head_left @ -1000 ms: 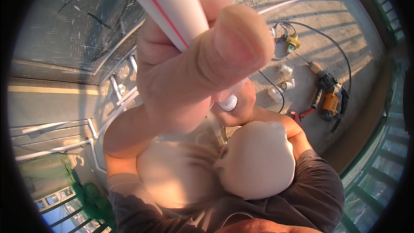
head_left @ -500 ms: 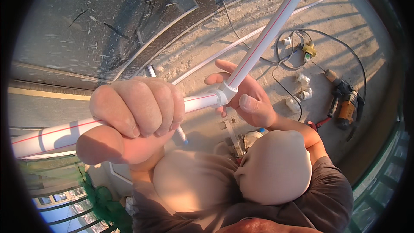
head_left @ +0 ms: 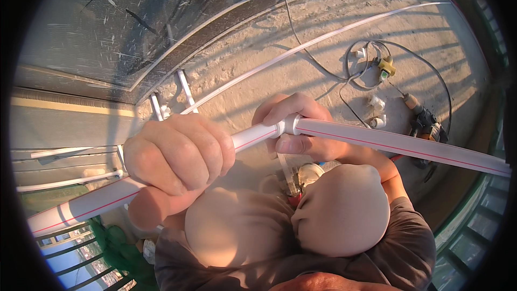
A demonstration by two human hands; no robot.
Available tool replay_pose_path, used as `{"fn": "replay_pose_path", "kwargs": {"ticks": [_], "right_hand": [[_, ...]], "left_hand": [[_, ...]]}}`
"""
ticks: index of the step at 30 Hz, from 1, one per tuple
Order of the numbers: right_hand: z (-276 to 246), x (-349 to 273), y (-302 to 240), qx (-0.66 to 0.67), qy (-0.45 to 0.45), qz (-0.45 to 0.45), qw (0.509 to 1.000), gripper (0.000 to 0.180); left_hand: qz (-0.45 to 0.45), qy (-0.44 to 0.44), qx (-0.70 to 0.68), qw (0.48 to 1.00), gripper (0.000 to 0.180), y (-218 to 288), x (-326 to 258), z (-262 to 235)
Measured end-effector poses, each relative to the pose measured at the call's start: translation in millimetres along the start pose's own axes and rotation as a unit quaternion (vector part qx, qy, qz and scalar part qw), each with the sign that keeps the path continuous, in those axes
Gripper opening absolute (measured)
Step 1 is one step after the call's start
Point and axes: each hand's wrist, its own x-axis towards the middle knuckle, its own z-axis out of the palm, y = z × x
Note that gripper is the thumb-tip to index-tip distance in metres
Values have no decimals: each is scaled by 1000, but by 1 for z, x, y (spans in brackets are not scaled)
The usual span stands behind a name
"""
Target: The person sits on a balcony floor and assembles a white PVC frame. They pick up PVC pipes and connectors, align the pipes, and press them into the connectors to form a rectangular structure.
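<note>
My left hand (head_left: 180,156) is wrapped round a white plastic pipe (head_left: 99,199) with a red stripe, which slants down to the left. At the pipe's right end sits a white elbow fitting (head_left: 289,125). Fingers and thumb of my right hand (head_left: 308,109) close round this elbow from behind and below. A second white red-striped pipe (head_left: 398,149) runs from the elbow out to the right, sloping slightly down. Both pipes are held up in front of me above the floor. The joint inside the elbow is hidden.
On the dusty floor lie a long white pipe (head_left: 301,47), a grey cable (head_left: 309,56), a yellow connector block (head_left: 385,67), white fittings (head_left: 378,122) and an orange-black power drill (head_left: 428,124). A dark glass panel (head_left: 151,16) stands far left, green netting (head_left: 116,253) and railings near left.
The right-hand pipe has swung from pointing up and away to lying out to the right. My right hand has closed round the elbow from loosely spread fingers. The left pipe's outer end has dropped.
</note>
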Motion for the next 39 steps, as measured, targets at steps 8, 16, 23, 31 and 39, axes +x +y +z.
{"fn": "replay_pose_path", "kwargs": {"ticks": [8,16,23,31,39], "right_hand": [[-3,-6,11,-10,40,-3,999,34],[-4,-7,12,3,37,2,999,37],[-7,10,-5,-24,17,231,973,41],[1,3,1,-180,35,138,973,30],[0,2,-3,-180,26,157,971,30]], "left_hand": [[0,6,4,1000,55,-6,-1,-3],[-7,31,-3,999,56,-10,-4,1],[-25,20,-16,999,55,-10,-7,-13],[8,14,-55,998,56,-14,-8,-5],[-10,47,-64,997,54,-18,-16,-10]]}}
